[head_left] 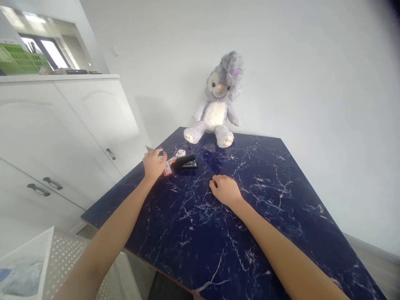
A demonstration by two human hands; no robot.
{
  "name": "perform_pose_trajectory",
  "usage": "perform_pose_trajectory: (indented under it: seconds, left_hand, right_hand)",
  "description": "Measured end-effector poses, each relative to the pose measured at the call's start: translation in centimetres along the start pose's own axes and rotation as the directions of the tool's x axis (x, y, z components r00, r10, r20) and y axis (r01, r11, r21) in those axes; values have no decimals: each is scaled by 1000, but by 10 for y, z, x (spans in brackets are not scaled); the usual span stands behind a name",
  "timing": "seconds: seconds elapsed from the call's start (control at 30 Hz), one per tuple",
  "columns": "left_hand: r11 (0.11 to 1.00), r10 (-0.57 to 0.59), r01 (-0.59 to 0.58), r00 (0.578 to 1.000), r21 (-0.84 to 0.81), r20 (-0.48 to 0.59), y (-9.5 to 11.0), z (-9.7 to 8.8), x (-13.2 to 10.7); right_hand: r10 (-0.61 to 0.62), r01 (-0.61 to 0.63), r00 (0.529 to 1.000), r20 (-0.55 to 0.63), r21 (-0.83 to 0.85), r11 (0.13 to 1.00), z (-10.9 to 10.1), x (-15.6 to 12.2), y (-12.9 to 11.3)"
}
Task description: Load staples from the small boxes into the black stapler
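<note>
My left hand [154, 163] is at the left part of the dark blue marbled table [200, 233], fingers bent over something largely hidden. A pale grey pointed edge [149, 148] sticks out past its fingers. Just right of it lies a small red and white box [168, 169], partly covered by the hand. A black stapler [186, 161] lies beside that box, and a small white box [180, 153] with dark and red print sits behind the stapler. My right hand [225, 190] rests on the table with curled fingers and nothing visible in them.
A grey plush toy [216, 114] sits at the table's back edge against the wall. White cabinets [71, 137] with dark handles stand at the left, bearing a green basket [23, 58]. A white perforated bin [64, 254] is at the lower left.
</note>
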State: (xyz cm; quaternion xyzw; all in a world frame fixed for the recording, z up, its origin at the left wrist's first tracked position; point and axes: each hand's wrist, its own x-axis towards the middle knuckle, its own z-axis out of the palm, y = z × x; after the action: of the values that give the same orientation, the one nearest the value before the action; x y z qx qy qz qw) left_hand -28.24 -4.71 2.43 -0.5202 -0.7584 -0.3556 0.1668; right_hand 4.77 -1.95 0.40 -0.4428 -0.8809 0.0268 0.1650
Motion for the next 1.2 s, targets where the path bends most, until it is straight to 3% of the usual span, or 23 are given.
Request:
perform_pose_trajectory:
  seconds: [0.07, 0.2, 0.33, 0.47, 0.6, 0.7, 0.77, 0.83, 0.87, 0.93, 1.0, 1.07, 1.1, 1.13, 1.2]
  left_hand:
    - [993, -115, 119, 982, -12, 147, -23, 1, 8]
    - [986, -120, 148, 951, -79, 284, -36, 18, 26]
    - [976, -8, 94, 915, -194, 403, -16, 45, 51]
    - [943, 190, 0, 820, -332, 540, 13, 60, 64]
    - [879, 380, -78, 710, -470, 593, 43, 54, 45]
    - [818, 494, -137, 664, -558, 561, 67, 43, 14]
    - [784, 561, -201, 636, -588, 530, 83, 37, -8]
    - [756, 605, -243, 613, -608, 508, 95, 30, -27]
    - [753, 608, -254, 620, -607, 495, 99, 26, -34]
    - [773, 572, -265, 683, -576, 454, 100, 14, -43]
    - [812, 497, -243, 764, -531, 411, 91, -4, -45]
    - [841, 425, -166, 792, -514, 439, 77, -24, -41]
    - [852, 399, -111, 771, -512, 497, 69, -34, -38]
    - [864, 382, -56, 719, -500, 581, 62, -43, -36]
    - [899, 375, -20, 549, -437, 747, 52, -55, -31]
  right_hand:
    - [-4, 4, 1000, -7, 2, 1000, 0, 0, 0]
    - [-8, 7, 1000, -19, -3, 1000, 1, 0, 1]
    - [-1, 1, 1000, -26, -4, 1000, 3, 1, 2]
    - [21, -20, 1000, -15, 90, 996, 3, 4, 5]
    - [120, -84, 990, -75, 373, 924, 3, 11, 15]
    - [213, -110, 970, -117, 571, 813, 5, 15, 23]
    - [185, -81, 978, -92, 656, 751, 4, 14, 26]
    - [55, -2, 997, -56, 684, 730, 0, 10, 25]
    - [-20, 44, 999, -43, 679, 733, -4, 6, 23]
    - [-116, 112, 993, -37, 648, 753, -11, -4, 21]
    - [-131, 131, 990, -46, 624, 771, -18, -17, 18]
    - [-102, 103, 994, -37, 597, 796, -22, -29, 18]
    - [-77, 78, 997, -26, 578, 812, -23, -35, 18]
    - [-48, 48, 999, -14, 559, 828, -24, -39, 17]
    - [7, -6, 1000, 0, 524, 852, -24, -44, 17]
